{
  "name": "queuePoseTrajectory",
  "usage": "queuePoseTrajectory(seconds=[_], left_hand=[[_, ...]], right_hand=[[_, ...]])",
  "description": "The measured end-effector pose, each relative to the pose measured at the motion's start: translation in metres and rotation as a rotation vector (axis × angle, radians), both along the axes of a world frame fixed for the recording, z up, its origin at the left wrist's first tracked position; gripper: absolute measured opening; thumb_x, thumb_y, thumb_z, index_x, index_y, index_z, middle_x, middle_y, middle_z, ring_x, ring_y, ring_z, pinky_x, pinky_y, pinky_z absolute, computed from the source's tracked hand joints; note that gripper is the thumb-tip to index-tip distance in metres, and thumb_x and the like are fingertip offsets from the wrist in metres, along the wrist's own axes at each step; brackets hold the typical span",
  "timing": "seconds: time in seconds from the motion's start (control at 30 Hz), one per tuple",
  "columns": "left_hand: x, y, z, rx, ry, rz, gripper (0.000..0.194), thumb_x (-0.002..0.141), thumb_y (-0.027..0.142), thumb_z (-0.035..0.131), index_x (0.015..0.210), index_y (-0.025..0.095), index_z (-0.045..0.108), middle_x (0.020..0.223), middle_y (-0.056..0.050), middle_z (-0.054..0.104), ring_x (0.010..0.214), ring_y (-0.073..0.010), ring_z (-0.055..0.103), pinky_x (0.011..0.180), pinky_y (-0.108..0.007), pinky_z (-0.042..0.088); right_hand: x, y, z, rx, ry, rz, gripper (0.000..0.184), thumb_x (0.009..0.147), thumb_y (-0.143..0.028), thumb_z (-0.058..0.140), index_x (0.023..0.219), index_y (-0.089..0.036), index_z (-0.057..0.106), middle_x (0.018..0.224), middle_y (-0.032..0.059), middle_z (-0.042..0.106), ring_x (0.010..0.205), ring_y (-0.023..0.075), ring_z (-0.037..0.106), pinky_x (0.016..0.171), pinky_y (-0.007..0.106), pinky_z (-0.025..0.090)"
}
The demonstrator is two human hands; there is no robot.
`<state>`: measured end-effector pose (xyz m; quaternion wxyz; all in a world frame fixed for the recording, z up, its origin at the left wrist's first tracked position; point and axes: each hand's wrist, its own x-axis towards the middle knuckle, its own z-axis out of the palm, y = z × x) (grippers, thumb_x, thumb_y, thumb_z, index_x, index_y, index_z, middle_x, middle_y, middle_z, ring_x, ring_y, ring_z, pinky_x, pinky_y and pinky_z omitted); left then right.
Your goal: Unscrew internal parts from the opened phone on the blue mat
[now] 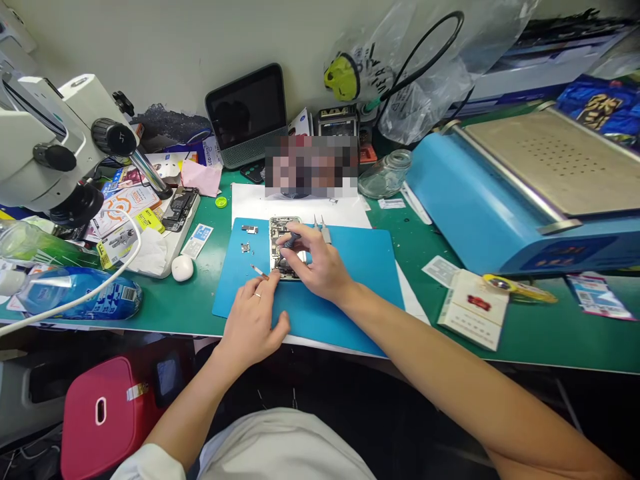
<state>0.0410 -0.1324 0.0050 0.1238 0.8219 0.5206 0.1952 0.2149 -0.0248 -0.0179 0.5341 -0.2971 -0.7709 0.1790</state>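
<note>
A phone (275, 248) with its inner parts exposed lies on a blue mat (345, 327). My right hand (323, 265) is above it, thumb and fingers closed around the dark handle of a small screwdriver (291, 240); its tip is hidden. My left hand (255, 317) rests on the mat with its fingers stretched and thumb apart, fingertips at the phone's lower left edge. A thin white-and-brown strip (259, 271) sticks out by those fingertips; whether it is held cannot be told. Small phone parts (245, 247) lie left of the phone. Tweezers (324, 230) lie to its right, partly behind my right hand.
A microscope (75, 153) and a blue bottle (83, 293) stand left, with a white cable (120, 267) crossing there. On the right are a blue machine (460, 200) with a metal plate, a cigarette pack (475, 310) and yellow-handled scissors (520, 288). A glass jar (385, 175) lies behind.
</note>
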Motion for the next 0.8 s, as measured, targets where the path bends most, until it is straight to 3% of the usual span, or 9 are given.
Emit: queuePoseTrajectory(seconds=[0.8], left_hand=[[0.0030, -0.0003, 0.0003, 0.014, 0.044, 0.004, 0.068, 0.094, 0.021, 0.053, 0.157, 0.012, 0.030, 0.140, -0.019, 0.062, 0.132, -0.0349, 0.053, 0.104, -0.049, 0.048]], right_hand=[[0.0002, -0.0002, 0.0011, -0.016, -0.015, -0.009, 0.045, 0.105, -0.023, 0.055, 0.147, -0.031, 0.042, 0.109, 0.0048, 0.076, 0.090, 0.0186, 0.077, 0.077, 0.034, 0.068]])
